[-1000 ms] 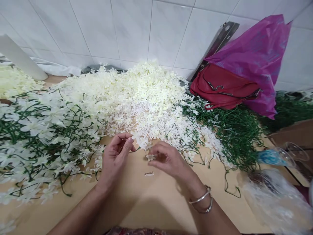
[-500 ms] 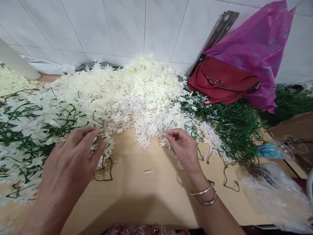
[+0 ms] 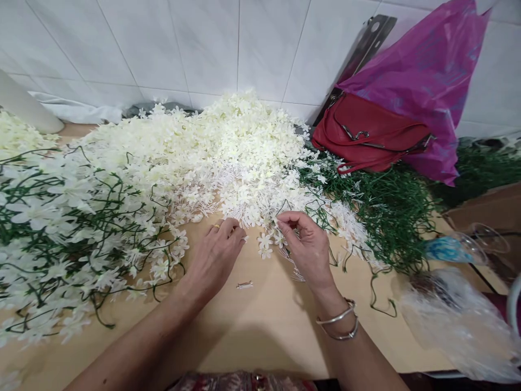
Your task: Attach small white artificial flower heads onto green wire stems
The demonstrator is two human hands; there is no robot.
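Observation:
A big heap of loose white artificial flowers [image 3: 228,146] covers the back of the tan table [image 3: 252,336]. My left hand [image 3: 215,258] rests at the heap's front edge with its fingers curled, fingertips among the blossoms. My right hand [image 3: 307,247] is pinched on a green stem with small white flowers [image 3: 285,247] at the heap's right edge. A single small white piece [image 3: 245,284] lies on the table between my wrists.
Finished green vines with white flowers [image 3: 69,228] lie at the left. Bare green stems [image 3: 391,212] spread at the right, behind them a red handbag [image 3: 368,136] and a purple plastic bag [image 3: 423,81]. A clear plastic bag [image 3: 459,320] sits at the right front.
My left hand has moved from the flowered vines at the left to the heap's front edge. My right hand has stayed almost in place, still pinched.

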